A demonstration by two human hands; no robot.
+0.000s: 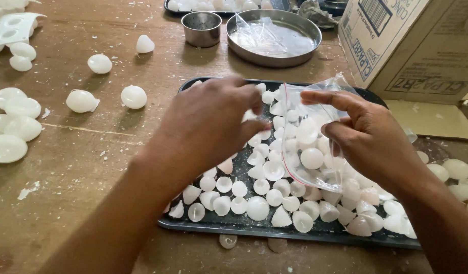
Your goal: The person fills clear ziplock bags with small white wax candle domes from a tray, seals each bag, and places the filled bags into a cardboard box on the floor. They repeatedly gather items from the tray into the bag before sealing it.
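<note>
Clear plastic bag (315, 137), small, several white wax pieces inside, held upright over the right half of a black rectangular tray (213, 223). Head view: right hand (371, 139), fingers pinched on the bag's open rim. Left hand (208, 124), fingers curled narrow at the bag's mouth; whether they hold a piece cannot be told. Tray: crowded with small white cone-shaped and dome-shaped wax candles (256, 208), its near edge close to the tabletop's front. Wooden tabletop (81, 167): open room left of the tray, larger white wax domes (133, 96) scattered there. Behind the tray: round steel pan (274, 38) holding clear plastic, small steel cup (202, 28). Cardboard box (411, 45), right rear.
</note>
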